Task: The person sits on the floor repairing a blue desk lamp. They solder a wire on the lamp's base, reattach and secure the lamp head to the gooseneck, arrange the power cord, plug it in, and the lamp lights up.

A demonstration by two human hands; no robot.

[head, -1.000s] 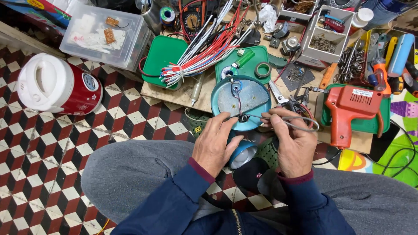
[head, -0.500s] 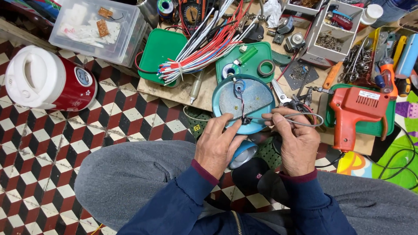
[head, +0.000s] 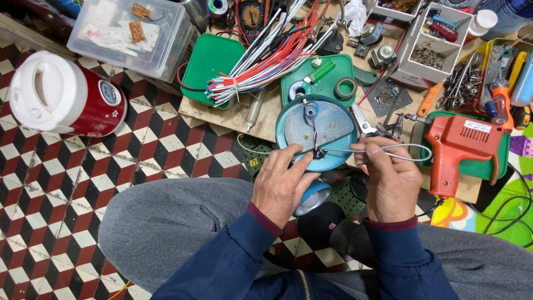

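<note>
Sitting right at the near edge of the wooden board (head: pixel 222 114) is a round teal appliance base (head: pixel 316 130), bottom side up, with a grey plate in the middle and a short twisted wire running down to its near rim. The left hand (head: pixel 283 186) is curled under that near rim, thumb pressed on top, so it's gripping the base. The right hand (head: pixel 391 180) is just beside it, fingers pinched tight around a thin grey cable (head: pixel 388 153) that loops out to the right and comes back to the rim where the twisted wire ends.

Further out on the board: pliers (head: pixel 377 129) touching the right side of the base, an orange soldering gun (head: pixel 461 147) near the right edge, a bundle of red and white wires (head: pixel 266 69) lying across a green tray (head: pixel 208 64) at the far side. Off the board on the checkered floor (head: pixel 66 183) there's a red and white rice cooker (head: pixel 61 97), and a clear plastic box (head: pixel 133 33) behind it.
</note>
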